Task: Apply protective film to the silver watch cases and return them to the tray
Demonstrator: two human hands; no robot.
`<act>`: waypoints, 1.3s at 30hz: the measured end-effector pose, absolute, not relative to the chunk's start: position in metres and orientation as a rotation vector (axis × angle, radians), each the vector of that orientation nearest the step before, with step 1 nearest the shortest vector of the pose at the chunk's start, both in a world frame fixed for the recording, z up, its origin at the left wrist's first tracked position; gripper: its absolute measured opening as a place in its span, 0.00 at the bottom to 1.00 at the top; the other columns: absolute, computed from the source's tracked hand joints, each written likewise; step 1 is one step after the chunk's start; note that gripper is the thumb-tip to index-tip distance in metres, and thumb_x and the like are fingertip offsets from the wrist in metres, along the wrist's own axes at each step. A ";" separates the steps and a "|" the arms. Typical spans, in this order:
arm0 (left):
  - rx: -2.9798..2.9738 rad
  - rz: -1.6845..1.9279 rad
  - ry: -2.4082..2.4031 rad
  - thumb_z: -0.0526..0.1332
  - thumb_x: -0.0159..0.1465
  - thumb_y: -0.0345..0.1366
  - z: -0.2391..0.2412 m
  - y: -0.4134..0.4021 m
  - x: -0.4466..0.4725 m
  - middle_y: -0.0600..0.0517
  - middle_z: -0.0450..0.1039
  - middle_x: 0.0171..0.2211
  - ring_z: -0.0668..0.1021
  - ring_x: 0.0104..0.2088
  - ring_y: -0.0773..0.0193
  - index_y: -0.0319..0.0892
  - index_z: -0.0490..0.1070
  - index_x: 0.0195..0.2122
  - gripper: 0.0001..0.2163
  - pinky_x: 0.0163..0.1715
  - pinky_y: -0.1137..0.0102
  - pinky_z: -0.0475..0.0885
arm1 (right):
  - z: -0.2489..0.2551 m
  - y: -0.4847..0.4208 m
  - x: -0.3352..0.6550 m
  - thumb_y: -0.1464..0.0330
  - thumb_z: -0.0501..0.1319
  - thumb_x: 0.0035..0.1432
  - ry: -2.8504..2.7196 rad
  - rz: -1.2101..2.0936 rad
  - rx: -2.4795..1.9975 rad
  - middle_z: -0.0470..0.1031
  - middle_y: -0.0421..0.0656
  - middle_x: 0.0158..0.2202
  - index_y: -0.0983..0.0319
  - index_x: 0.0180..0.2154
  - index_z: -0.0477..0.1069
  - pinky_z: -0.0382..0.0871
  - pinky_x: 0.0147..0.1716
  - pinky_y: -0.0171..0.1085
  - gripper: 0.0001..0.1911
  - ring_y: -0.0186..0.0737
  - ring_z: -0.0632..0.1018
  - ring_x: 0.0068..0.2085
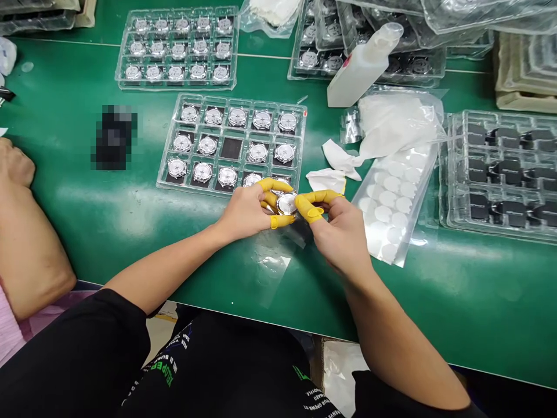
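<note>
Yellow finger cots cover several fingertips on both my hands. My left hand (250,209) grips a round silver watch head (286,203) between thumb and fingers, just over the near edge of a clear plastic tray (163,179). My right hand (339,223) has thumb and index finger pinched together at the watch head's right edge; whether a small thing sits between them is hidden. In the tray, silver watch heads lie in rows on dark pads. One middle compartment shows only its dark pad (230,148). My fingers partly cover the tray's near right corner.
A second tray of watch heads (176,51) lies farther back. To the right are a white bottle (359,69), crumpled white cloths (342,159), a sheet of round white stickers (389,203) and a tray of black parts (509,171). Another person's arm (32,232) rests at left.
</note>
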State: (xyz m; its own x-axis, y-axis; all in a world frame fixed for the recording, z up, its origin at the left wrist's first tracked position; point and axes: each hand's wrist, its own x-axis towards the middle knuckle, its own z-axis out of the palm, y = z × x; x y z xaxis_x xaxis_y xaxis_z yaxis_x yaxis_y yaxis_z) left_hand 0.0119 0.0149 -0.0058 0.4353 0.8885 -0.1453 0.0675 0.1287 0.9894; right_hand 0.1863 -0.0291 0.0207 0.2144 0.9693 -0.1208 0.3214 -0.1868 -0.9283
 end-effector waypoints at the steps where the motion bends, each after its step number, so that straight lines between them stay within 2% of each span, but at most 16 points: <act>1: 1.309 0.755 0.960 0.76 0.49 0.34 -0.006 0.015 0.012 0.55 0.78 0.31 0.79 0.29 0.71 0.42 0.77 0.51 0.27 0.34 0.74 0.77 | 0.020 -0.030 0.185 0.58 0.68 0.56 -1.214 0.986 -1.664 0.81 0.44 0.38 0.58 0.36 0.77 0.72 0.45 0.47 0.10 0.45 0.79 0.41; 17: 1.293 0.730 0.954 0.74 0.49 0.31 -0.005 0.015 0.012 0.55 0.77 0.30 0.78 0.28 0.72 0.41 0.77 0.51 0.26 0.33 0.74 0.77 | 0.016 -0.028 0.187 0.54 0.69 0.55 -1.214 1.013 -1.671 0.81 0.44 0.37 0.58 0.35 0.76 0.71 0.44 0.47 0.14 0.44 0.79 0.40; 27: 1.315 0.740 0.962 0.75 0.49 0.32 -0.006 0.015 0.012 0.56 0.76 0.30 0.77 0.29 0.72 0.42 0.77 0.51 0.25 0.34 0.74 0.76 | 0.017 -0.027 0.187 0.48 0.71 0.52 -1.206 1.007 -1.695 0.81 0.44 0.37 0.58 0.36 0.75 0.72 0.44 0.47 0.21 0.44 0.78 0.39; 39: 1.316 0.722 0.980 0.75 0.49 0.33 -0.003 0.015 0.012 0.56 0.76 0.29 0.76 0.27 0.73 0.41 0.77 0.51 0.26 0.33 0.74 0.75 | 0.017 -0.025 0.187 0.49 0.70 0.53 -1.236 0.996 -1.682 0.81 0.44 0.38 0.58 0.36 0.75 0.72 0.46 0.47 0.20 0.44 0.79 0.40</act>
